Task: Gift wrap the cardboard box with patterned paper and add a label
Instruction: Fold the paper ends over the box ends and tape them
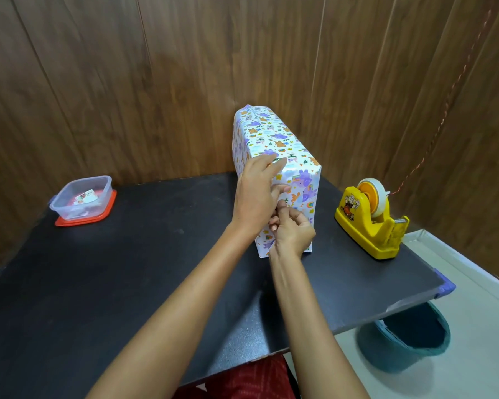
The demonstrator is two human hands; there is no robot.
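Observation:
The box (274,136), covered in white paper with purple and orange animal prints, stands on its narrow side on the black table (127,269). My left hand (257,194) rests against its near end, index finger along the top edge and thumb pressing the folded paper. Just below it, my right hand (293,234) has its fingers pinched together against the same end face. What they pinch is hidden, possibly a bit of tape. The lower part of the near face is covered by my hands.
A yellow tape dispenser (370,220) sits right of the box near the table's right edge. A clear plastic container (81,201) with small stickers stands on its red lid at the back left. A teal bucket (406,338) is on the floor below the right corner. Wooden walls close the back.

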